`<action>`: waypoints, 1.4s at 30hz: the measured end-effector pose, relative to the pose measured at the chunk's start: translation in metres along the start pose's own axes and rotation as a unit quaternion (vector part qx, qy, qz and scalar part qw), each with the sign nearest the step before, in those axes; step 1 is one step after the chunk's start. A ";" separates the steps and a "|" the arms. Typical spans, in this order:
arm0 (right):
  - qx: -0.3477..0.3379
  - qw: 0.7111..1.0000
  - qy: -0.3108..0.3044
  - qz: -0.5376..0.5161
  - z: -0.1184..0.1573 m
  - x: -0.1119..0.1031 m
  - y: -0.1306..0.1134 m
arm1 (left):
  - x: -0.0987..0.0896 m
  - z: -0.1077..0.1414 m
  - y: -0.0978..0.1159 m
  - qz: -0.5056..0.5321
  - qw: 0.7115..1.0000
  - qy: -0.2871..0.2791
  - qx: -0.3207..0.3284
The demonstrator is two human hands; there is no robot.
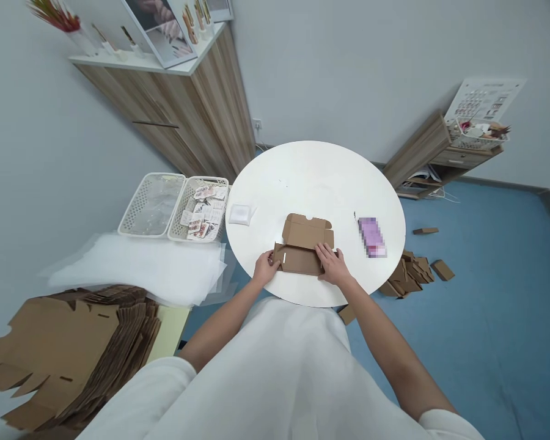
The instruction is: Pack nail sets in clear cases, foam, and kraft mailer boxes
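We see both bare forearms reaching forward and converging ahead of the torso. We note the left arm [227, 324] angled inward, its left hand [264, 269] turned toward the right, with the fingers bent and drawn near the thumb. We find the right arm [389, 339] slanting inward from the other side; its right hand [333, 269] lies back upward, fingers [322, 250] extended and thumb held apart.

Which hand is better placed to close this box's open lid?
Probably your right hand: its fingers lie close to the lid, while your left hand holds the left end of the box.
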State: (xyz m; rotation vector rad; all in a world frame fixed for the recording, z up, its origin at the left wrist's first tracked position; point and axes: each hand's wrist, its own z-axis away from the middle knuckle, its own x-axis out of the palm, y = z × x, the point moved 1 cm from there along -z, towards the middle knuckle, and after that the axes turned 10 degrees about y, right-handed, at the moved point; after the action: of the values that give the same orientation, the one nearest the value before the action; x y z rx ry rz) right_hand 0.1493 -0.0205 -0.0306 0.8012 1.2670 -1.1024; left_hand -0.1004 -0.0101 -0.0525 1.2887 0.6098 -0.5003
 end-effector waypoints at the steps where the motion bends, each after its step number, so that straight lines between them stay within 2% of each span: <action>1: 0.002 1.000 -0.001 0.000 0.000 0.000 -0.001 | 0.000 0.001 0.002 0.000 1.000 0.009 0.011; 6: -0.002 1.000 0.006 0.004 -0.001 0.002 -0.009 | 0.006 0.011 0.015 0.016 0.997 0.017 0.071; 12: 0.003 1.000 0.014 0.008 -0.001 0.004 -0.015 | 0.004 0.017 0.021 0.022 0.999 -0.008 0.043; 21: -0.011 1.000 -0.005 0.014 0.000 0.004 -0.017 | 0.002 0.003 0.019 -0.030 0.999 -0.029 -0.022; 34: -0.033 0.999 -0.030 -0.010 0.007 0.001 -0.018 | -0.001 0.006 0.017 -0.110 0.992 -0.051 0.027; 42: -0.030 0.999 -0.034 0.000 0.007 0.001 -0.022 | 0.003 0.003 0.022 -0.175 0.983 -0.050 0.023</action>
State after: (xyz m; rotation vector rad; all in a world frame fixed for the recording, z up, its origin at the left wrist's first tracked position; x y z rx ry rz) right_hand 0.1309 -0.0336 -0.0277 0.7124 1.2377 -1.0778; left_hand -0.0832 -0.0087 -0.0382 1.1967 0.7481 -0.8670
